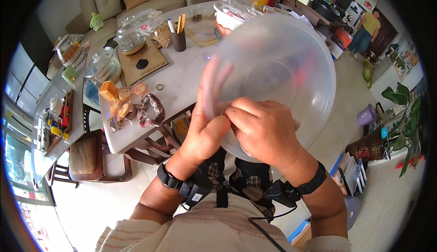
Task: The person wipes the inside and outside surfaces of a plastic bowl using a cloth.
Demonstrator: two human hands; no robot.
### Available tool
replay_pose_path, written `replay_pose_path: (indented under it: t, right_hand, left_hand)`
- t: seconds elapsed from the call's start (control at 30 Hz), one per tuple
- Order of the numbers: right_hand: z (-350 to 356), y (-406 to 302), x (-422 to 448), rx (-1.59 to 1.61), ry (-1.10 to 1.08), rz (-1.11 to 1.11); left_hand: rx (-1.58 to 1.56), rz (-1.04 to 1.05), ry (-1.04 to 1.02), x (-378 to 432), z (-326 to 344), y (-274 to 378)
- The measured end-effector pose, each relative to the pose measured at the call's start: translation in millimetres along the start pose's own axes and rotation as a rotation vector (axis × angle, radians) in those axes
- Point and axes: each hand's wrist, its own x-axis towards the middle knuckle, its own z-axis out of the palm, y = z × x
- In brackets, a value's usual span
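A large round basin (273, 77) of translucent plastic is held tilted in front of me, to the right of the table. My left hand (205, 125) grips its left rim, with long fingers stretched up along the wall and the thumb pointing at my other hand. Curled in front of the basin's near side, my right hand (263, 129) has its fingertips pressed together beside the left thumb. The right palm is hidden, and a small pale patch shows under that hand. The left fingertips look blurred.
The marble-topped table (181, 81) carries a plaid scrunchie (151, 110), wrapped snacks (123, 103), a glass teapot (129, 38), a pen cup (179, 40) and a white basket (232, 16). A stool (87, 156) stands at left. At far right are a person (367, 30) and a potted plant (406, 122).
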Motion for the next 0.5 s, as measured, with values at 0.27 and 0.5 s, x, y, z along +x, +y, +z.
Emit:
replay_pose_path:
  t: [0.27, 0.5]
  right_hand:
    - [-11.2, 18.6, 15.4, -0.099, 0.17, 0.18]
    - [-6.4, 27.4, 21.4, -0.173, 0.209, 0.242]
  left_hand:
    - [0.134, 0.052, -0.065, -9.9, 7.0, -2.7]
    - [0.23, -0.003, -0.03, -11.9, 9.6, 2.4]
